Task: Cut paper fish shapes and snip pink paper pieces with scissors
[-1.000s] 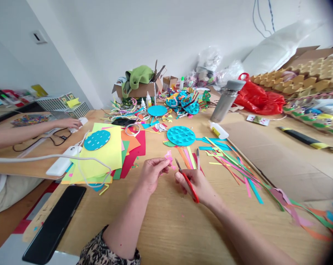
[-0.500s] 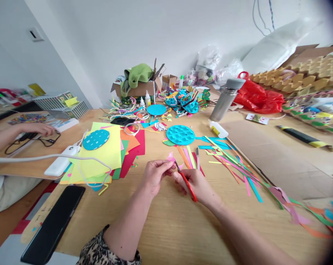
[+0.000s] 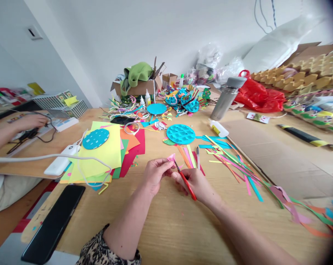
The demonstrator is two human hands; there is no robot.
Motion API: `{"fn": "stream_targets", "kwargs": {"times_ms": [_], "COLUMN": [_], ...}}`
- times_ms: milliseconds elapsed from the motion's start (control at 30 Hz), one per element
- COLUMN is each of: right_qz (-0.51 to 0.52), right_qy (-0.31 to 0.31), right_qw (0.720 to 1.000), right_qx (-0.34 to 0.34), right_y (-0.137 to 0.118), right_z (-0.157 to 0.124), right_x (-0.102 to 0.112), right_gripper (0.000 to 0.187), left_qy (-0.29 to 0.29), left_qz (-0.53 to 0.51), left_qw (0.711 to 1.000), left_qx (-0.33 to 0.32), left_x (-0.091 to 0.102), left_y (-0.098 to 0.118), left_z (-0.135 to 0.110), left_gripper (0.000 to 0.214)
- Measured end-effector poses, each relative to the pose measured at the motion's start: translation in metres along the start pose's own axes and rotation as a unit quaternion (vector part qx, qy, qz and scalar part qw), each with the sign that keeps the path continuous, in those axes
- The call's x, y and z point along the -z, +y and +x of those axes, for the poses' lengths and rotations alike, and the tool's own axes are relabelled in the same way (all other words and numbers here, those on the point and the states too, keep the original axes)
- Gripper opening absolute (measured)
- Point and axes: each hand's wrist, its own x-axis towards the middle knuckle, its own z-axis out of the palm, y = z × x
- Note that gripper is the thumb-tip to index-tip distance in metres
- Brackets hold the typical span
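Low over the wooden table (image 3: pixel 166 228), my left hand (image 3: pixel 158 175) pinches a small piece of pink paper (image 3: pixel 171 157). My right hand (image 3: pixel 195 183) is closed around red-handled scissors (image 3: pixel 189 187), whose blades reach up to the pink paper. Just beyond my hands lie orange, pink and yellow-green paper strips (image 3: pixel 192 156) and a pen (image 3: pixel 198 157). Farther back rests a blue paper oval with a scale-like pattern (image 3: pixel 181 134), with a green leaf-like piece partly under its left edge.
Coloured paper sheets (image 3: pixel 111 158), a power strip (image 3: pixel 62 160) with a white cable and a black phone (image 3: pixel 53 224) lie left. To the right are a glue bottle (image 3: pixel 219 129), a steel flask (image 3: pixel 227 98), a cutter (image 3: pixel 301 136) and cardboard (image 3: pixel 282 158). A co-worker's hand (image 3: pixel 34 120) handles a black cable.
The pink paper shows smaller and lower at the scissor tips; my hands have barely moved. The co-worker's hand has shifted left and up with the cable.
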Motion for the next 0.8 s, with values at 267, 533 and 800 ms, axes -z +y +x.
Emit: {"fn": "stream_targets", "kwargs": {"times_ms": [267,533,800], "right_qz": [0.051,0.099,0.110], "right_qy": [-0.034,-0.062,-0.063], "right_qw": [0.998,0.993,0.991], "right_qx": [-0.030,-0.024,-0.029], "right_y": [0.0007,-0.0018,-0.0007], "right_z": [-0.0013,-0.0024,-0.0008], "right_x": [-0.0012,0.0004,-0.0001], "right_gripper": [0.054,0.055,0.054], "left_qy": [-0.014,-0.023,-0.028], "left_qz": [-0.016,-0.024,-0.026], "left_qw": [1.000,0.999,0.999], "left_qx": [0.009,0.008,0.009], "left_x": [-0.0002,-0.0008,-0.0014], "left_y": [0.0014,0.0014,0.0017], "left_z": [-0.0009,-0.0014,-0.0021], "left_gripper": [0.028,0.025,0.023]}}
